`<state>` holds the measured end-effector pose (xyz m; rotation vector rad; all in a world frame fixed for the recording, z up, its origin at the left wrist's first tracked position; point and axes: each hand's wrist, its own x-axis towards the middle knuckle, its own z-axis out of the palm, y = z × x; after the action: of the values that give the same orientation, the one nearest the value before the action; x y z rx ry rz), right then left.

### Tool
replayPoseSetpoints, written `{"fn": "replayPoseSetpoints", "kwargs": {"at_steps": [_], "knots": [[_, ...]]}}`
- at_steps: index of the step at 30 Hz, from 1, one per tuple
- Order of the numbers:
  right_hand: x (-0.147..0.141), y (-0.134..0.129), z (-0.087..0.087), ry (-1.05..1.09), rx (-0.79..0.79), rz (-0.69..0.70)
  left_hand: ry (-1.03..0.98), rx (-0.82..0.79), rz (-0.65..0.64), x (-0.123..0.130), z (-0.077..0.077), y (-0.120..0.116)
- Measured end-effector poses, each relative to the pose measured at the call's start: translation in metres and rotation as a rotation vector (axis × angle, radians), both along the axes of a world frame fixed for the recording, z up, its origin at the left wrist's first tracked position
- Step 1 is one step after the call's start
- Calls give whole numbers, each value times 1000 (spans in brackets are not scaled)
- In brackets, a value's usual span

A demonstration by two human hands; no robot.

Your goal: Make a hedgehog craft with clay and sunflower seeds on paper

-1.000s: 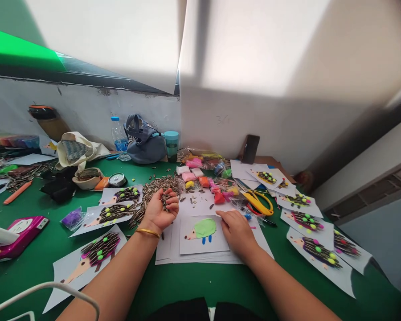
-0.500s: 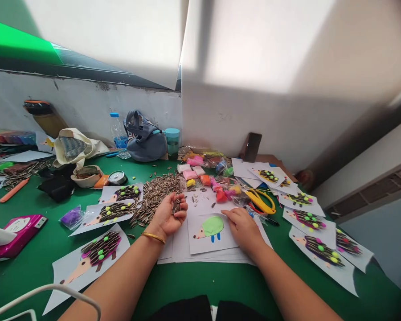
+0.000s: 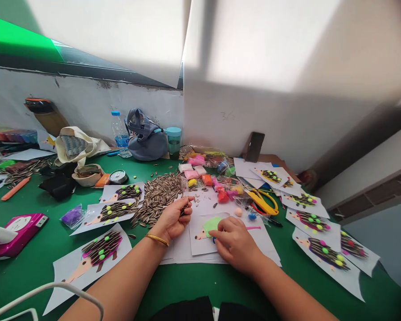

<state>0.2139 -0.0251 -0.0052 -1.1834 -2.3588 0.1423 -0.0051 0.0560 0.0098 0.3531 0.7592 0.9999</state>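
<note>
My left hand (image 3: 177, 219) is curled around some striped sunflower seeds, just right of the big seed pile (image 3: 162, 192). Under my right hand (image 3: 233, 240) lies a white card (image 3: 198, 248) with a hedgehog that has a light green clay body (image 3: 211, 224) and a pinkish face. My right fingers are bent over the green body, fingertips close together; whether a seed is between them is too small to tell. A pink clay strip (image 3: 254, 228), a peach clay ball (image 3: 238, 211) and a blue clay lump (image 3: 252, 216) lie on the paper beyond.
Finished seed hedgehog cards lie left (image 3: 102, 254) and right (image 3: 327, 258). Yellow scissors (image 3: 262, 201), clay packets (image 3: 207, 179), a phone (image 3: 255, 147), a blue bag (image 3: 147, 145) and a water bottle (image 3: 121, 140) stand or lie behind. A white cable (image 3: 70, 290) crosses the lower left.
My right hand has moved left from the card's right edge onto the green body, uncovering the pink strip and clay lumps. My left hand has turned and its fingers have closed further around the seeds.
</note>
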Motion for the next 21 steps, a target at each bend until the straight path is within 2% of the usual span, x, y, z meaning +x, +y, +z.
{"fn": "replayPoseSetpoints", "kwargs": {"at_steps": [5,15,18,21], "knots": [[-7,-7,-6,-46,-29,16,24,-4,-24,5,-6,0],[-6,1,-6,-16,-63,-41,52,37,-88,11,-10,-1],[-4,9,0,63,-39,-70,48,39,-133,12,-7,-3],[-4,23,15,123,-51,-91,52,45,-173,13,-3,-7]]}}
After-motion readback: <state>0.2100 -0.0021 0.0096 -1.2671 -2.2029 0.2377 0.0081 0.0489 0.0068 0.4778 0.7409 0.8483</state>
